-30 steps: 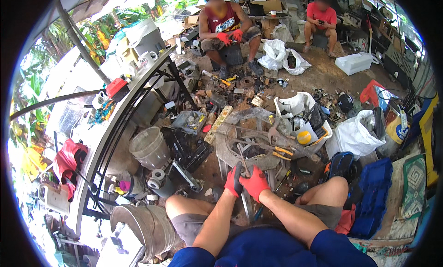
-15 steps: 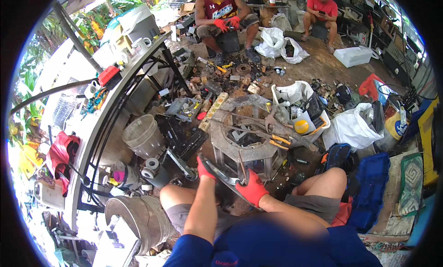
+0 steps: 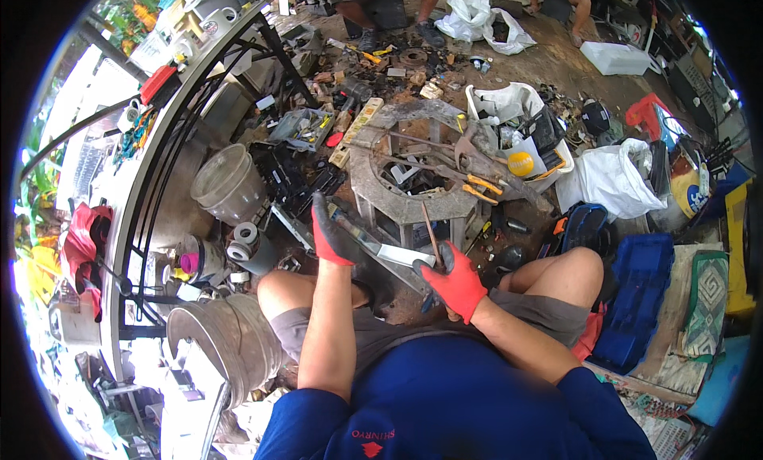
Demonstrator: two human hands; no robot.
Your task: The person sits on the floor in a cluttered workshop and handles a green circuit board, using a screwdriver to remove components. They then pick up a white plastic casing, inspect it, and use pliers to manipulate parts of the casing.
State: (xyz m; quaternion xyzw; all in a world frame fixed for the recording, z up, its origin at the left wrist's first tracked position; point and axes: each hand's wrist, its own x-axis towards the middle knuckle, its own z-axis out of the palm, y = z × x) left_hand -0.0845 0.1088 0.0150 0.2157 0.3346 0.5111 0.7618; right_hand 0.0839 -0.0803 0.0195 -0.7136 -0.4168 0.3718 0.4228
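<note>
My left hand point(image 3: 330, 236), in a red glove with a dark palm, is open, its fingers stretched upward beside the far end of a long strip. This narrow strip point(image 3: 395, 255), white toward its near end, slants down to the other glove. My right hand point(image 3: 457, 283), gloved the same way, is closed around a thin pointed metal tool point(image 3: 430, 224) that sticks up above the fingers. The strip's near end meets that hand; whether the fingers grip it too, I cannot tell. Both hands are above my lap, in front of an octagonal stand point(image 3: 369, 191).
Pliers with orange handles point(image 3: 482, 188) and metal rods lie on the stand. A clear bucket point(image 3: 229, 183) and a long table point(image 3: 151, 162) are left. White sacks point(image 3: 612, 182), a full white bin point(image 3: 566, 159) and a blue case point(image 3: 633, 301) are right. Scrap litters the ground.
My left hand has opened from its hold on the strip, and its fingers now point up. My right hand has shifted slightly right and down with the tool. The view has tilted downward.
</note>
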